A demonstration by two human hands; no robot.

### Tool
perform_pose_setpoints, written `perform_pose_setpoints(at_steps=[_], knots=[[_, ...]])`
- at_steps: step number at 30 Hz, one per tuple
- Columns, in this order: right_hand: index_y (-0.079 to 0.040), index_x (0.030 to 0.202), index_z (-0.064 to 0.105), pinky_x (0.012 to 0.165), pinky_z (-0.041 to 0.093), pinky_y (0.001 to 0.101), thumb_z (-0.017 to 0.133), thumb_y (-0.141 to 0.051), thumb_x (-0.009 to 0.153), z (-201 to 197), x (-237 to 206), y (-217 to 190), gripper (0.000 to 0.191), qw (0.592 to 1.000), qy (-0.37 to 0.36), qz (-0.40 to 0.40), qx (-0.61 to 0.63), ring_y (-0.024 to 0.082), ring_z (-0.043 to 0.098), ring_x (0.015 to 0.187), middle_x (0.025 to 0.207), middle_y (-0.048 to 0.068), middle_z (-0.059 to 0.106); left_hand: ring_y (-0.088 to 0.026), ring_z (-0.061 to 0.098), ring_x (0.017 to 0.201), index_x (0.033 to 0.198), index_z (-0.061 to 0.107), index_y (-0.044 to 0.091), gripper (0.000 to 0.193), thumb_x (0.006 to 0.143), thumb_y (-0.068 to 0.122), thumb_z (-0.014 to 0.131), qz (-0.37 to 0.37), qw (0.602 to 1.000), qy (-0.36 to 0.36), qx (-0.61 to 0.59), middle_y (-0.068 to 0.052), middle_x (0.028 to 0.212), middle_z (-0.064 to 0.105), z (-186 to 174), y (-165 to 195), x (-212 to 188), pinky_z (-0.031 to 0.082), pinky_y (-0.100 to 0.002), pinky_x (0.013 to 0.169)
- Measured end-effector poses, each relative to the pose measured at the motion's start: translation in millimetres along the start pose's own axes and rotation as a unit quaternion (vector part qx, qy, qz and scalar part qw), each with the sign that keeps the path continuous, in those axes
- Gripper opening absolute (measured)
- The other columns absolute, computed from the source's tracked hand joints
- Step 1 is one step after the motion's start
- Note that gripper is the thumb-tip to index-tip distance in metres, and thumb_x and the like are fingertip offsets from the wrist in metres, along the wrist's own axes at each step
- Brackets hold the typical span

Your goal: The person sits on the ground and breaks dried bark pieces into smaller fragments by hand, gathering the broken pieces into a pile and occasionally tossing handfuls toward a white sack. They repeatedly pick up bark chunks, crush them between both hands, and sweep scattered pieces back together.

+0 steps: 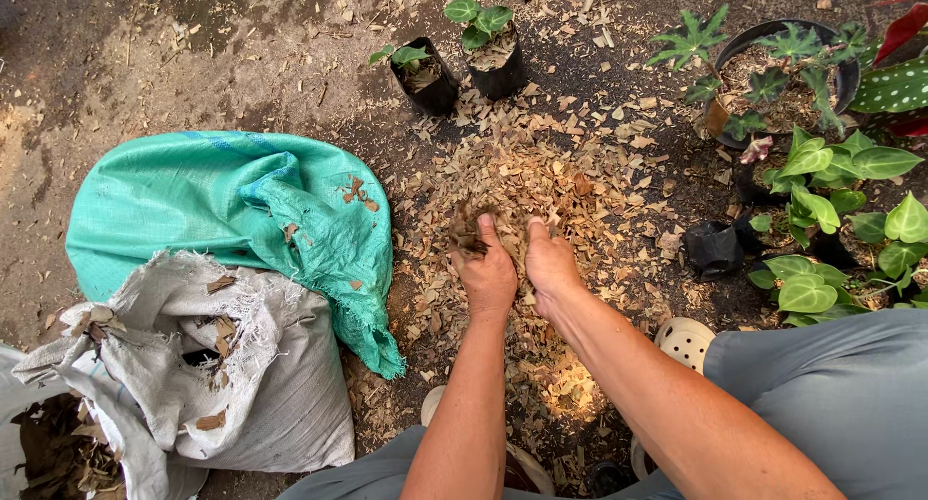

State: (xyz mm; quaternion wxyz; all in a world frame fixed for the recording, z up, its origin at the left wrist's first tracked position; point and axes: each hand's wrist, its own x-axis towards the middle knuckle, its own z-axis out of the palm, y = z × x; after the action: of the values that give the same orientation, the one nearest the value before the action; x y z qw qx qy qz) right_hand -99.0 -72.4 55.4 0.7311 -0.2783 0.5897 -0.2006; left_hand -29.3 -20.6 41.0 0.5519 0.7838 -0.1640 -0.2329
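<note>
A heap of dry brown leaf chips (527, 186) covers the dark ground in front of me. My left hand (488, 273) is closed around a clump of the chips, which sticks out above the fingers. My right hand (549, 263) presses against the same clump from the right, fingers dug into the pile. Both forearms reach down from the bottom edge, between my grey-clad knees.
A green woven sack (232, 210) lies at left, over a white sack (251, 384) with torn edges. Two small black grow bags with seedlings (430, 74) (493, 50) stand beyond the heap. Potted leafy plants (822, 171) crowd the right side. An empty black bag (713, 249) lies nearby.
</note>
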Motion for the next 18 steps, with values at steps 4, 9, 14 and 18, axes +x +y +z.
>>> perform_pose_setpoints(at_steps=[4,9,14,18], knots=[[0.000,0.113,0.061,0.089,0.057,0.0477,0.047,-0.049,0.100,-12,-5,-17,0.053,0.995,-0.099,0.005,-0.005,0.029,0.072,0.093,0.105,0.023,0.075,-0.033,0.046,0.119,0.148,0.022,-0.003,0.090,0.099,0.061,0.061,-0.049,0.998,-0.024,0.028,-0.019,0.130,0.056,-10,-3,12,0.038,-0.053,0.103],[-0.009,0.138,0.056,0.087,0.048,0.0506,0.041,-0.062,0.102,-35,-1,-43,0.066,0.868,-0.140,-0.290,-0.378,0.027,0.060,0.104,0.120,0.015,0.065,-0.040,0.047,0.127,0.140,0.050,-0.003,0.080,0.096,0.063,0.055,-0.142,0.975,-0.168,0.040,-0.029,0.136,0.049,-38,4,23,0.039,-0.058,0.104],[-0.003,0.100,0.071,0.063,0.053,0.0452,0.053,-0.057,0.099,-30,-8,-59,0.056,0.821,-0.120,-0.210,-0.518,0.023,0.065,0.069,0.075,0.010,0.068,-0.034,0.062,0.110,0.124,0.060,0.004,0.053,0.097,0.049,0.048,-0.099,0.966,-0.219,0.093,-0.018,0.111,0.064,-39,25,17,0.048,-0.055,0.097],[-0.006,0.098,0.070,0.054,0.048,0.0449,0.051,-0.039,0.099,-21,-23,-57,0.038,0.875,-0.087,-0.187,-0.439,0.021,0.057,0.055,0.063,0.006,0.061,-0.035,0.069,0.101,0.114,0.060,-0.001,0.038,0.101,0.033,0.048,0.025,0.978,-0.196,0.069,-0.017,0.103,0.070,-26,37,3,0.054,-0.048,0.092]])
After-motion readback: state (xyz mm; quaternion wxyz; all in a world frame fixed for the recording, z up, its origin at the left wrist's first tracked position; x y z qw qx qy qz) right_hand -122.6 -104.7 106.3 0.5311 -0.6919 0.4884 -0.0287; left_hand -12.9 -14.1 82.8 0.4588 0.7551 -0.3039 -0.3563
